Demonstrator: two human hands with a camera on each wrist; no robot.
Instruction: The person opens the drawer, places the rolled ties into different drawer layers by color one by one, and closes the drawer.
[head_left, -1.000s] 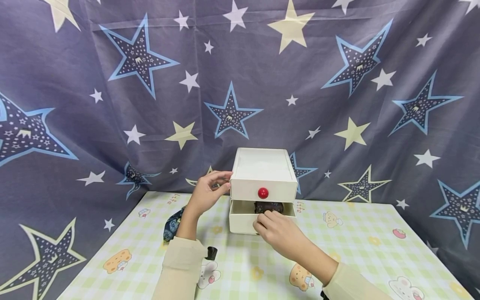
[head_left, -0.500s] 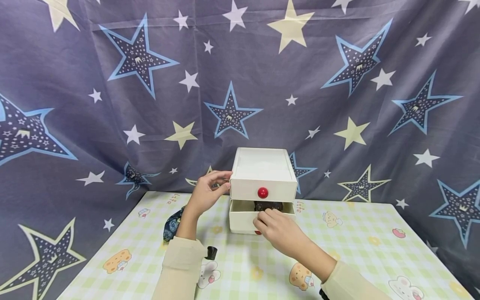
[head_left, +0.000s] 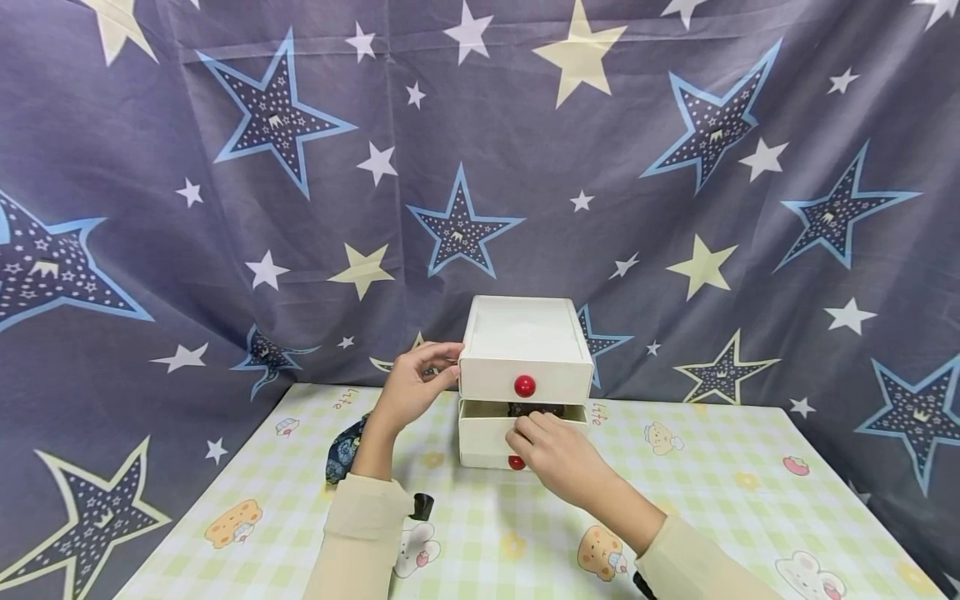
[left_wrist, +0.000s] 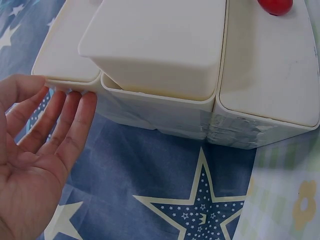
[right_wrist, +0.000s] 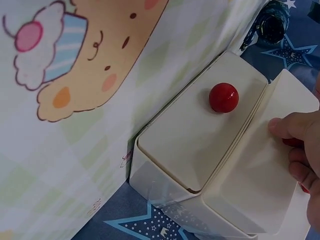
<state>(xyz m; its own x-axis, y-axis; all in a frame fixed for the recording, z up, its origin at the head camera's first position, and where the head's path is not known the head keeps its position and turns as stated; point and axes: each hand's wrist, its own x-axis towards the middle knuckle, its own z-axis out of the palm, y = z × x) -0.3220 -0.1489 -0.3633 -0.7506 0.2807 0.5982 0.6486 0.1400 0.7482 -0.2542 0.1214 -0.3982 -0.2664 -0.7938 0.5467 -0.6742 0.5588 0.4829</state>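
A white desktop drawer cabinet with red knobs stands on the table. Its middle drawer sticks out partway, with a dark patterned bundle inside, mostly hidden. My right hand is at that drawer's front. In the right wrist view, thumb and curled fingers pinch its red knob, which they largely cover. My left hand rests against the cabinet's left side near the top drawer; the left wrist view has its straight fingers touching the side wall. The bottom drawer is shut.
Behind my left forearm lies a dark blue patterned roll. A star-print curtain hangs right behind the table. The table has a green checked cloth with cartoon prints.
The right hand has pushed the middle drawer slightly inward. Less of the dark bundle shows, and the bottom drawer's red knob has come into view below. The left hand has stayed put.
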